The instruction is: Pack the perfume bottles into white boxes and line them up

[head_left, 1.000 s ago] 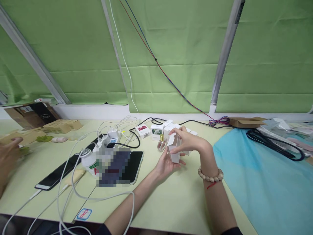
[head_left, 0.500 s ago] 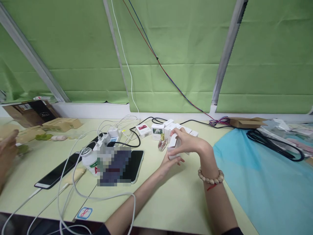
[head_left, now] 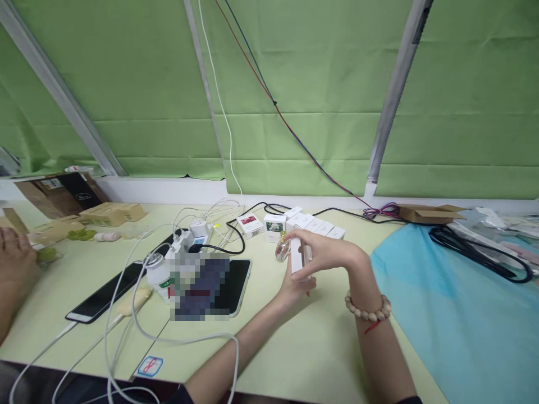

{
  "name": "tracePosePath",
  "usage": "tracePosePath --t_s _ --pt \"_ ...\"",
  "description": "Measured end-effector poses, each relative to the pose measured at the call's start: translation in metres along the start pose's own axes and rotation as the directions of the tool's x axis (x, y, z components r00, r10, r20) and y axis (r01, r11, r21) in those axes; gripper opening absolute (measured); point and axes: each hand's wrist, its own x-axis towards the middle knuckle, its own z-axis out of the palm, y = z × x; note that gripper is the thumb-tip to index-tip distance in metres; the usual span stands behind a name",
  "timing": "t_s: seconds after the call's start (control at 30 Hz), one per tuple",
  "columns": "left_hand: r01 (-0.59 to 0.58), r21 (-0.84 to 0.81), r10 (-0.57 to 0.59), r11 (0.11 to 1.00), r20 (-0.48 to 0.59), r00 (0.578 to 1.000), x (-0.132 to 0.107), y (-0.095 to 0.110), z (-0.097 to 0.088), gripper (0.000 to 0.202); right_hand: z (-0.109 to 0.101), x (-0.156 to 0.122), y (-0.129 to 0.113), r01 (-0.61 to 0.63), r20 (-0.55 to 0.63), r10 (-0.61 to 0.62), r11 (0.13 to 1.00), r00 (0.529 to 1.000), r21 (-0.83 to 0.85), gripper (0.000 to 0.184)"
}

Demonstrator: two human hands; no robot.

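Apparently we are at the step of handling a small white carton [head_left: 297, 257]: our right hand [head_left: 330, 251] clamps it between thumb and fingers, our left hand [head_left: 296, 285] cups its lower end. The next move likely calls for a light, steady grip. The carton lies within our fingers, between the table's [head_left: 303, 353] near and far edges, just beside a perfume bottle [head_left: 281, 251].

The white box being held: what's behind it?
Beyond the held white box are several more white boxes, with a gold-topped bottle just left of it in view. What lies directly behind it is covered and can't be seen.
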Motion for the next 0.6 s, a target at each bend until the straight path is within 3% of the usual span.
tracePosePath --t_s 0.1,0.17,0.27,0.43,0.6 --pt "0.046 0.018 -0.046 0.999 -0.013 0.999 -0.004 -0.011 0.005 0.043 -0.011 -0.01 0.006 -0.046 -0.022 0.05 0.986 0.999 0.163 0.11" --pt "0.081 0.007 -0.08 0.997 -0.059 0.995 -0.009 -0.015 0.01 0.059 -0.018 -0.018 0.01 -0.011 -0.109 0.034 0.977 0.993 0.212 0.113" --pt "0.139 -0.022 -0.141 0.99 -0.162 0.977 -0.016 -0.015 0.015 0.068 -0.026 -0.027 0.015 0.011 -0.218 0.04 0.973 0.975 0.229 0.103" --pt "0.102 -0.119 -0.13 0.988 -0.258 0.957 -0.015 -0.009 0.01 0.048 -0.029 -0.028 0.025 -0.012 -0.341 0.094 0.972 0.935 0.235 0.084" --pt "0.112 -0.212 -0.184 0.971 -0.358 0.916 -0.005 -0.018 0.0 0.035 -0.028 -0.023 0.027 0.085 -0.566 -0.006 0.99 0.824 0.114 0.053"
